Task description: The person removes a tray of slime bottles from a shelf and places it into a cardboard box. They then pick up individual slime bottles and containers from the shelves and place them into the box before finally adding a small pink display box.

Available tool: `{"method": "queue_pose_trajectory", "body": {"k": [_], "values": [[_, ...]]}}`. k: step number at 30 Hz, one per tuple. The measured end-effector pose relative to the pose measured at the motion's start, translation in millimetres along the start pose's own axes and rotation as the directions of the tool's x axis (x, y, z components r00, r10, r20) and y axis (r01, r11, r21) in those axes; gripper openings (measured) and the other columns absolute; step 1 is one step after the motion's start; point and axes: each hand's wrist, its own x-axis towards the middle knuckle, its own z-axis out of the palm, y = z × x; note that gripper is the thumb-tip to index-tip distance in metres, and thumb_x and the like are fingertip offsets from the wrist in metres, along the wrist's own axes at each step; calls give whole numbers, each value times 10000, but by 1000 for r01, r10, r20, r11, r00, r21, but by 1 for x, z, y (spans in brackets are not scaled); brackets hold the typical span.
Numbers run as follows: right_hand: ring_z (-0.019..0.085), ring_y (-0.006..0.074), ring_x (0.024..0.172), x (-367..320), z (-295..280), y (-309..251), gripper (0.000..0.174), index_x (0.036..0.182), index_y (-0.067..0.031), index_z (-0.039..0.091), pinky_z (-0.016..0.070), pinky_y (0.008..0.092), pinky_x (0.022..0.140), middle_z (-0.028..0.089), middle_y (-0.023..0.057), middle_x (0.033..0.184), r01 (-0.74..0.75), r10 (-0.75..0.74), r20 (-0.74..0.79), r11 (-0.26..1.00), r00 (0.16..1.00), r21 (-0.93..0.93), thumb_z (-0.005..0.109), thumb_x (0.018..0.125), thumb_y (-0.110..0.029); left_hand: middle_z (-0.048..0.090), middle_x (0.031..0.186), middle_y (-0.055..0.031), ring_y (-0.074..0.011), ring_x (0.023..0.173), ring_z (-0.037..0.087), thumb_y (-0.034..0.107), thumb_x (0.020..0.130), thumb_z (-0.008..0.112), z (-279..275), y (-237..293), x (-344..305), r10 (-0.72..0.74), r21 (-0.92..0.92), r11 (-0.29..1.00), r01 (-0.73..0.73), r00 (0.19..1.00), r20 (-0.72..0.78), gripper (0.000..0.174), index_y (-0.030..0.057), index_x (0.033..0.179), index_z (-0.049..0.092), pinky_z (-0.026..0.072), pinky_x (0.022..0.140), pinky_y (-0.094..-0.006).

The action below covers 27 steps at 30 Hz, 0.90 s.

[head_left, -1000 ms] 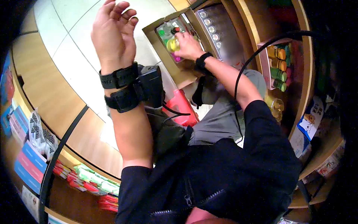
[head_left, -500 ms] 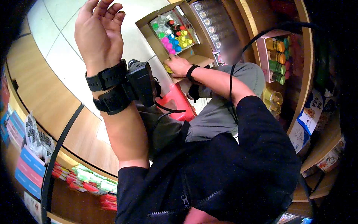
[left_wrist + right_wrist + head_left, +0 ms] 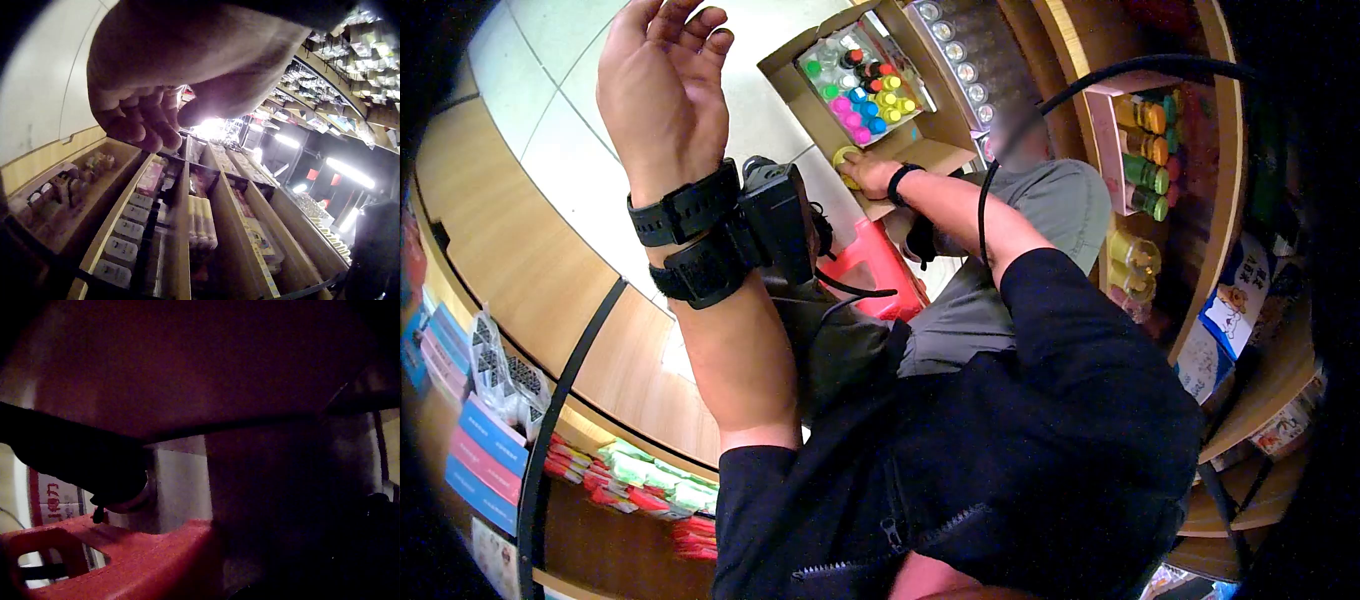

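My right hand (image 3: 868, 173) reaches down to the near edge of an open cardboard box (image 3: 935, 155). Its fingers grip a yellow container (image 3: 844, 156) at the box's near left corner; the exact kind is not clear. Inside the box stand several bottles (image 3: 861, 95) with green, pink, blue, yellow, red and black caps. My left hand (image 3: 665, 90) is raised over the floor at the left, fingers loosely bent and holding nothing. In the left wrist view that hand (image 3: 181, 69) hangs above shelf compartments. The right wrist view is dark and does not show the fingers.
A red plastic thing with a cut-out (image 3: 875, 265) stands on the floor between my legs. Right of the box are a row of clear round lids (image 3: 967, 72) and a wooden shelf (image 3: 1072, 60) with colourful jars (image 3: 1145, 150). A black cable (image 3: 1135, 65) crosses the right arm.
The right hand has moved from above the bottles down to the box's near left corner with the yellow container, uncovering the caps. The left hand has shifted slightly left in view.
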Motion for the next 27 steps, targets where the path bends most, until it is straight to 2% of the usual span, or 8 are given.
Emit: {"method": "queue_pose_trajectory", "body": {"k": [4, 7, 10, 17, 18, 19, 25, 27], "values": [[459, 394, 1130, -2, -1, 3, 597, 1294, -91, 395, 388, 399, 961, 271, 192, 1402, -26, 24, 47, 998, 999, 52, 534, 714, -57, 566, 886, -121, -236, 779, 533, 109, 888, 437, 8, -1, -1, 7, 69, 998, 1, 993, -117, 280, -22, 1135, 439, 448, 700, -325], [509, 354, 1089, -13, -6, 1, 509, 1203, -70, 495, 444, 414, 885, 454, 206, 1267, -81, 110, -116, 970, 987, 231, 553, 701, -135, 567, 878, -113, -228, 763, 529, 112, 886, 440, 10, -2, -1, 1, 79, 997, 10, 990, -144, 278, -18, 1132, 445, 446, 691, -318], [612, 363, 863, -14, -28, 1, 282, 864, -2, 651, 491, 425, 759, 623, 241, 896, -282, 334, -42, 851, 942, 443, 519, 726, -210, 560, 859, -100, -204, 743, 530, 135, 890, 442, 27, -5, -7, 32, 132, 991, -7, 981, -192, 284, -16, 1129, 463, 442, 662, -303], [607, 383, 885, 22, 26, 72, 288, 856, 6, 660, 492, 424, 775, 619, 243, 936, -354, 455, -124, 811, 882, 466, 556, 695, -209, 556, 844, -88, -186, 737, 529, 156, 895, 440, 37, -8, -11, 52, 172, 985, -9, 969, -244, 287, -17, 1120, 480, 435, 662, -295], [610, 276, 693, 22, 45, 78, 226, 926, -20, 609, 470, 375, 599, 629, 155, 769, -270, 751, -1, 240, 661, 932, 532, 769, -163, 568, 854, -91, -195, 750, 532, 143, 884, 452, 35, -8, -10, 46, 158, 987, -10, 972, -230, 277, -10, 1115, 470, 437, 671, -299], [613, 333, 898, 15, 12, 62, 350, 970, 3, 626, 483, 413, 744, 627, 188, 998, -344, 789, 329, -160, 519, 925, 576, 718, -235, 579, 864, -94, -204, 763, 534, 130, 874, 463, 34, -8, -10, 38, 146, 989, -6, 975, -218, 271, -3, 1110, 460, 438, 679, -302], [553, 202, 788, -8, -23, 45, 256, 980, -15, 590, 443, 346, 652, 592, 93, 872, 129, 721, 288, -463, 630, 877, 543, 739, -89, 564, 837, -85, -182, 733, 531, 158, 894, 440, 39, -8, -10, 45, 188, 982, 5, 964, -261, 282, -10, 1119, 468, 432, 664, -296], [408, 118, 742, -21, -34, 33, 119, 786, -141, 511, 307, 294, 638, 438, -19, 755, 196, 626, 259, -563, 735, 803, 526, 718, -45, 566, 834, -84, -182, 730, 532, 157, 893, 443, 38, -10, -8, 37, 184, 983, 10, 968, -247, 283, -11, 1119, 468, 432, 664, -296]]}}
